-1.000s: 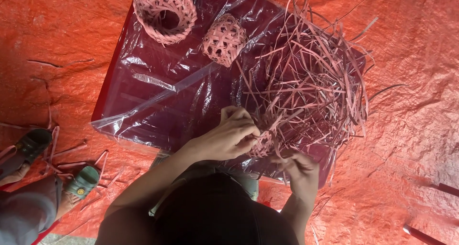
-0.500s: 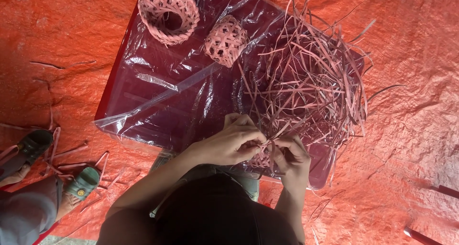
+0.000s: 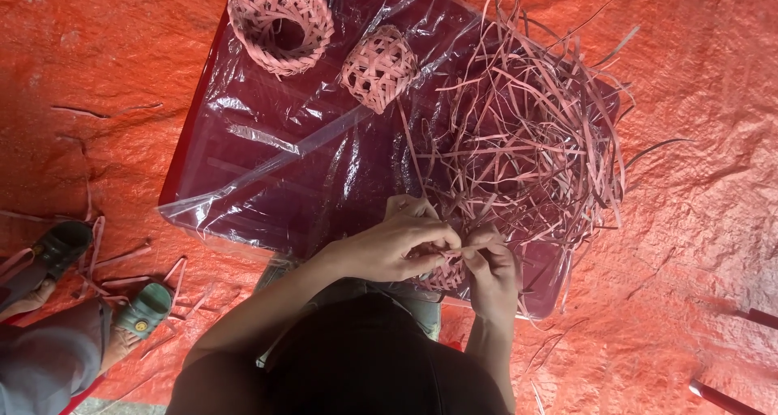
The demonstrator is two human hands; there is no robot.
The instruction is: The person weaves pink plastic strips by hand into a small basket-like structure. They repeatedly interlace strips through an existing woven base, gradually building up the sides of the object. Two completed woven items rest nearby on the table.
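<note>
Head view: a small half-woven basket [image 3: 444, 275] is gripped at the near edge of the tabletop [image 3: 267, 180] by the left hand [image 3: 397, 246] and right hand [image 3: 492, 263], both closed on its strips. Two woven baskets [image 3: 280, 22] [image 3: 378, 66] are finished; many loose strips [image 3: 527, 139] are left.

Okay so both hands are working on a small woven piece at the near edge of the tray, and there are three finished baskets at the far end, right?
Not quite: the head view shows two woven baskets at the far end, an open ring-shaped basket and a smaller rounded basket. Both hands, left hand and right hand, do work the small woven piece.
</note>
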